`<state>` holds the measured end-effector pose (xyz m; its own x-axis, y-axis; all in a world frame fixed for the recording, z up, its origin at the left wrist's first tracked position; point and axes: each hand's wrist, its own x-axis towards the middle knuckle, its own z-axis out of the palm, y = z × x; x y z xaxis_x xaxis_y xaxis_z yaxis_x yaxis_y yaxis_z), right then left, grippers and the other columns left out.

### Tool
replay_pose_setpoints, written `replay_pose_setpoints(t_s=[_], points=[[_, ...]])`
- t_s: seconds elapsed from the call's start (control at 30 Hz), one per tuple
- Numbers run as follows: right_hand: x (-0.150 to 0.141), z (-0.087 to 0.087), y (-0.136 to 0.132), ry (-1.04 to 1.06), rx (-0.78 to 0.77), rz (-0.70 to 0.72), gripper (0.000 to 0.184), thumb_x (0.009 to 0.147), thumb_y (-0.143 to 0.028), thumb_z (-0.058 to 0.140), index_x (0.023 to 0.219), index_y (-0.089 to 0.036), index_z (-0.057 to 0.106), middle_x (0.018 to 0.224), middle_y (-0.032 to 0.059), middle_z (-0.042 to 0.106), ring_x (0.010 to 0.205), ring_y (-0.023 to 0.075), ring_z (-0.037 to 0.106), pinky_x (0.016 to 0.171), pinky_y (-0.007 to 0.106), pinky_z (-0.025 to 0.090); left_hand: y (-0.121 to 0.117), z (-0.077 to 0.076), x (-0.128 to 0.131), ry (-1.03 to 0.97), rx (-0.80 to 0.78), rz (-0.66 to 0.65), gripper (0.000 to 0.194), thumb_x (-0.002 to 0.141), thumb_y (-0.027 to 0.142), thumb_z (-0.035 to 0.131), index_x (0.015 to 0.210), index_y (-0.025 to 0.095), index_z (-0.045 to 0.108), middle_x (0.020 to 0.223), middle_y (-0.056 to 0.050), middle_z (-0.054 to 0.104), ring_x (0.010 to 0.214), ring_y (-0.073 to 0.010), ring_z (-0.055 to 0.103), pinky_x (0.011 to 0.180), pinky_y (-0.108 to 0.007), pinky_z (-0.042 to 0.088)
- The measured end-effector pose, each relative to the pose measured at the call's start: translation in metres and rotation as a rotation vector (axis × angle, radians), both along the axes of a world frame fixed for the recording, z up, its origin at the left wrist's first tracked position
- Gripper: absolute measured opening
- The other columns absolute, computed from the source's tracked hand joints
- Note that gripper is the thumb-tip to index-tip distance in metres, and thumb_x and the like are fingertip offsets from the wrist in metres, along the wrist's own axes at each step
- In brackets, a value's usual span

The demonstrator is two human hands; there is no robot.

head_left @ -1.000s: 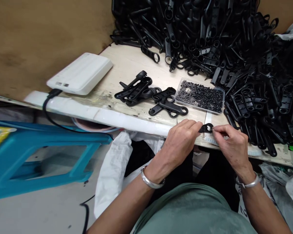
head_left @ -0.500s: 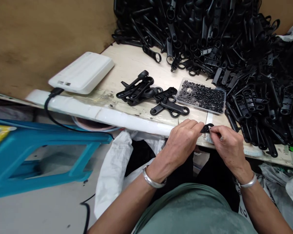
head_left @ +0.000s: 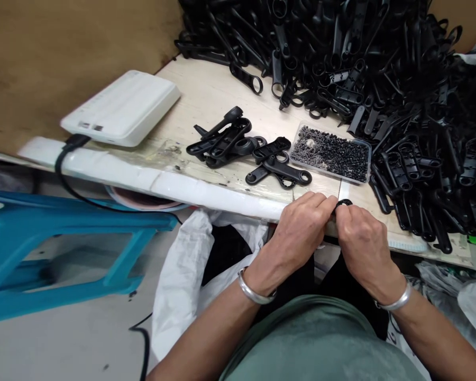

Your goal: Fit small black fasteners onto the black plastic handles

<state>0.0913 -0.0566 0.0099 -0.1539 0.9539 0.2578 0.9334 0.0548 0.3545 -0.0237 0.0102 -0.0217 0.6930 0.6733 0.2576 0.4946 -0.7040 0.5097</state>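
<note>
At the table's front edge my left hand [head_left: 301,230] and my right hand [head_left: 360,243] are closed together on one small black plastic part [head_left: 343,202]. Only its ringed end shows above my fingers; the rest is hidden. Just beyond my hands lies a clear shallow tray [head_left: 333,153] full of tiny black screws. To its left lies a small group of black plastic arms [head_left: 241,148].
A huge heap of black plastic arms [head_left: 381,63] covers the back and right of the table [head_left: 206,100]. A white box [head_left: 122,108] with a black cable sits at the left edge. A blue stool [head_left: 63,248] and a white sack [head_left: 182,280] stand below.
My right hand has slid left over the black part until it meets my left hand. Less of the part shows now. The view has shifted slightly.
</note>
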Motion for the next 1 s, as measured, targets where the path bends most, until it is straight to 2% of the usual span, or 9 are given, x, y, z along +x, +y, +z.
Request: replay_pose_setpoints(t_s=[0.17,0.4,0.53,0.6,0.7,0.8,0.9,1.0], points=[[0.001,-0.003,-0.002,0.044,0.006,-0.055,0.026,0.085,0.001,0.046,0.07,-0.019,0.052,0.061,0.0024,0.057,0.057,0.017,0.055,0.049,0.028,0.031,-0.001,-0.001,-0.001,-0.02,-0.009,0.003,0.02,0.09,0.007,0.047,0.101,0.015,0.062,0.09,-0.005,0.066,0.086,-0.0191,0.059,0.077,-0.031,0.05],[0.02,-0.017,-0.011,0.175,0.084,0.09,0.025,0.094,-0.01,0.046,0.072,-0.018,0.056,0.068,0.0042,0.065,0.065,0.0159,0.06,0.061,0.026,0.041,-0.001,0.001,-0.001,-0.015,0.01,0.004,0.015,0.089,0.008,0.052,0.098,0.016,0.061,0.087,-0.003,0.065,0.084,-0.0178,0.059,0.073,-0.029,0.049],[0.025,-0.022,-0.015,0.228,0.09,0.147,0.019,0.093,-0.009,0.048,0.08,-0.016,0.061,0.094,0.0104,0.074,0.077,0.0169,0.067,0.069,0.026,0.048,-0.001,0.003,-0.001,-0.01,-0.003,0.003,0.015,0.088,0.006,0.052,0.098,0.015,0.06,0.089,-0.004,0.066,0.086,-0.0184,0.06,0.075,-0.029,0.05],[0.028,-0.023,-0.017,0.339,0.082,0.141,0.016,0.092,-0.009,0.049,0.089,-0.016,0.063,0.101,0.0109,0.074,0.081,0.0175,0.07,0.072,0.027,0.05,-0.001,0.002,-0.002,-0.011,-0.005,-0.003,0.016,0.087,0.005,0.052,0.097,0.015,0.06,0.089,-0.005,0.066,0.087,-0.0189,0.06,0.075,-0.03,0.05],[0.035,-0.022,-0.017,0.585,0.081,0.09,0.016,0.092,-0.013,0.05,0.098,-0.018,0.064,0.095,0.007,0.075,0.079,0.0166,0.071,0.073,0.027,0.053,-0.001,0.001,-0.002,-0.021,0.004,0.001,0.017,0.086,0.005,0.052,0.097,0.016,0.059,0.089,-0.005,0.066,0.087,-0.0186,0.06,0.075,-0.03,0.051],[0.039,-0.018,-0.013,0.741,0.044,0.008,0.013,0.091,-0.018,0.054,0.098,-0.019,0.064,0.09,0.0041,0.075,0.073,0.0156,0.071,0.07,0.026,0.054,0.0,0.001,-0.002,-0.026,0.01,0.0,0.016,0.087,0.005,0.051,0.097,0.015,0.059,0.09,-0.005,0.066,0.087,-0.0184,0.06,0.076,-0.03,0.05],[0.043,-0.012,-0.007,0.771,0.013,-0.045,0.012,0.091,-0.021,0.054,0.097,-0.019,0.065,0.087,0.0042,0.073,0.074,0.0169,0.07,0.071,0.027,0.053,0.0,0.002,-0.003,-0.02,0.005,-0.011,0.016,0.087,0.005,0.051,0.097,0.015,0.06,0.089,-0.005,0.066,0.086,-0.0186,0.06,0.076,-0.03,0.05],[0.047,-0.008,-0.001,0.724,-0.021,-0.019,0.011,0.09,-0.02,0.055,0.092,-0.017,0.066,0.087,0.0058,0.072,0.079,0.018,0.068,0.075,0.028,0.051,0.0,0.003,-0.003,-0.017,-0.006,-0.019,0.017,0.087,0.005,0.051,0.097,0.015,0.06,0.088,-0.004,0.065,0.086,-0.0188,0.059,0.075,-0.03,0.049]])
